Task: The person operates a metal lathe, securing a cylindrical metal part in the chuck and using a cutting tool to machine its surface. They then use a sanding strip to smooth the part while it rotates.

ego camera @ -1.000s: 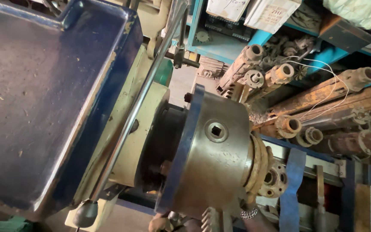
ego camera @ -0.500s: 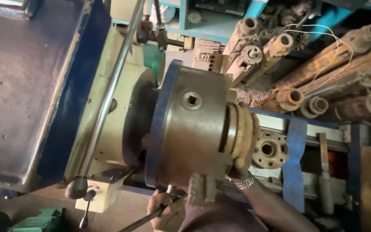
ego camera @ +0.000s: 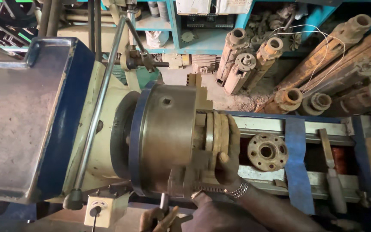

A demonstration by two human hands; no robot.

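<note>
The right hand's fingers (ego camera: 233,136) are spread and curled over the rim of a brass-coloured disc (ego camera: 218,134) that sits flat against the face of the lathe chuck (ego camera: 168,137), with the thumb pressing the disc's near edge; the right hand (ego camera: 228,159) wears a metal bracelet (ego camera: 236,189) at the wrist, just below and to the right of the chuck. The disc sits between the chuck's stepped jaws, on the side of the chuck away from the headstock. Below the chuck, at the bottom edge of the view, the left hand (ego camera: 159,219) is wrapped closed around the handle of a chuck key (ego camera: 164,202), whose shaft runs up into the underside of the chuck body. To the right of the chuck, a rusty round flange (ego camera: 267,151) with bolt holes lies in the lathe bed, between the bed ways. The blue headstock cover (ego camera: 26,116) fills the area left of the chuck, and a small switch box (ego camera: 100,208) hangs below it. Behind the chuck, worn pump shafts (ego camera: 254,60) lean against blue shelving.
</note>
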